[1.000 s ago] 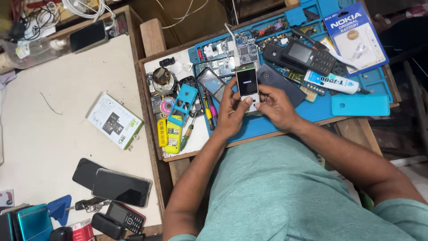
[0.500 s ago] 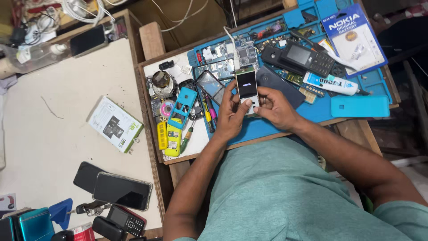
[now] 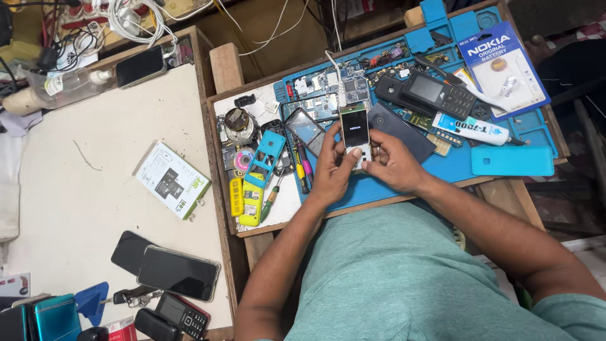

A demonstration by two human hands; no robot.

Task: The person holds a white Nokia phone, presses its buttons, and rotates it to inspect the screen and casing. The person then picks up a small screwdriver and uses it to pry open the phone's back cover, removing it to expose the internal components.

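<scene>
Two smartphones [image 3: 167,270] lying dark on the white table [image 3: 95,189]; further right, wooden tray [image 3: 218,136] crammed with circuit boards [image 3: 328,95], screwdrivers [image 3: 302,167], blue mat [image 3: 442,170]; left hand [image 3: 333,167] and right hand [image 3: 392,164] gripping white keypad phone [image 3: 355,129] over the mat, screen lit

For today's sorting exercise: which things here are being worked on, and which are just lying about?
In hand:
small white keypad phone with lit screen
left hand
right hand

Lying about:
black keypad phone
white glue tube
turquoise flat phone cover
white printed box
</scene>
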